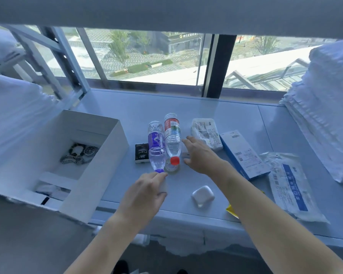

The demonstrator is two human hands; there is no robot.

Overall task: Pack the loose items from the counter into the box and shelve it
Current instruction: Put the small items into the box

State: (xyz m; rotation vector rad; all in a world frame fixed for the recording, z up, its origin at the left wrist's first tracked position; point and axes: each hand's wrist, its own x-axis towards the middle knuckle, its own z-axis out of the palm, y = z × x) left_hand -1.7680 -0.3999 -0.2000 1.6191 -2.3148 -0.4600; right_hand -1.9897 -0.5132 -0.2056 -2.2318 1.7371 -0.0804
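Head view: we look down on our counter (pixel 186 107) by the window, with the box (pixel 99 155) at its left end.
Box: open-topped, white card, already holding some dark and metallic bits at the bottom; we cannot tell what they are.
Purple bottle (pixel 156 147): lying on its side, cap toward us, just beside the red bottle (pixel 173 139); both look full of water, so we judge them the heaviest things here, smooth, round and likely to roll.
Left hand (pixel 145 194): fingers curled loosely, tips at the purple cap; whether they already pinch it, we cannot tell.
Right hand (pixel 198 155): flat, fingers spread, hovering beside the red bottle, gripping nothing.
Where to hold: we would wrap each bottle round the labelled middle, not the cap, which gives poor purchase on that weight.
Tape roll (pixel 172 168): under the red cap; light, stiff.
Small dark pack (pixel 141 155): left of the bottles, light.
White case (pixel 202 195): near edge, smooth and hard, may slip.
Blue carton (pixel 244 155) and soft packets (pixel 205 133): right side, light; packets crumple, so we take them by the edges.
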